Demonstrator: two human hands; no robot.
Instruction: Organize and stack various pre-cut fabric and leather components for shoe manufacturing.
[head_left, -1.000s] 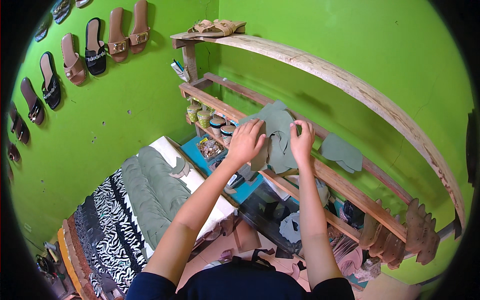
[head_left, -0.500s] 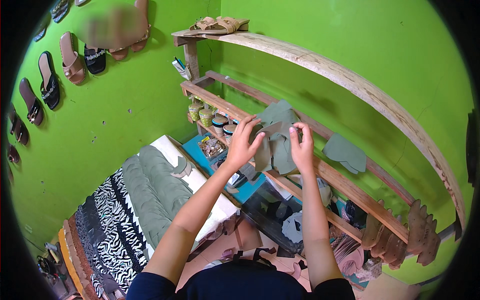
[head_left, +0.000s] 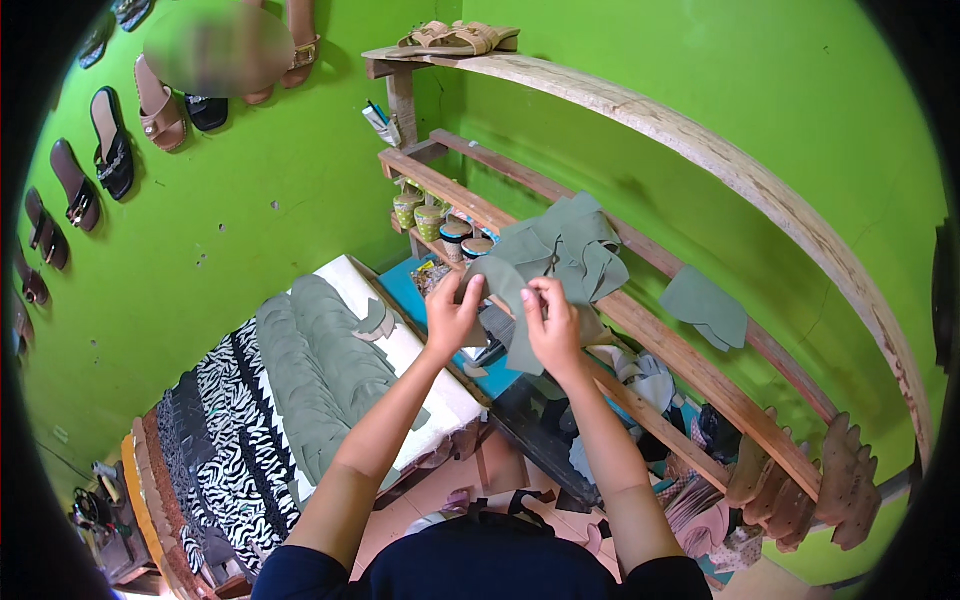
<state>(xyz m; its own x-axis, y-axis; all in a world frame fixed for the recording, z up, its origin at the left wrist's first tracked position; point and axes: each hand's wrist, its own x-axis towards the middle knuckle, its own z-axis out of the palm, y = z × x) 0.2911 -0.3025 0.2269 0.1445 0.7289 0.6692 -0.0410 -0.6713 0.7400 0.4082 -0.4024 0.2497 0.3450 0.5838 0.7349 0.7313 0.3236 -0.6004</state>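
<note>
A curved grey-green cut piece of shoe material (head_left: 496, 272) is stretched between my two hands, in front of the wooden rack. My left hand (head_left: 454, 314) pinches its left end between thumb and fingers. On the other side, my right hand (head_left: 553, 326) grips it with thumb and forefinger, and a strip hangs down below. Just behind my hands, a loose heap of similar green pieces (head_left: 575, 245) lies across the rack rails. Another green piece (head_left: 704, 306) rests on the rails farther right.
Left of my arms, overlapping green pieces (head_left: 325, 370) and zebra-print pieces (head_left: 215, 430) lie in rows on a white-topped table (head_left: 455, 395). The wooden rack (head_left: 680, 345) carries jars (head_left: 430, 220) and brown sole-shaped pieces (head_left: 845, 480). Sandals (head_left: 112, 145) hang on the green wall.
Both hands have come down and back from the heap on the rack, bringing one green piece with them. The heap stays behind on the rails. The view has shifted slightly.
</note>
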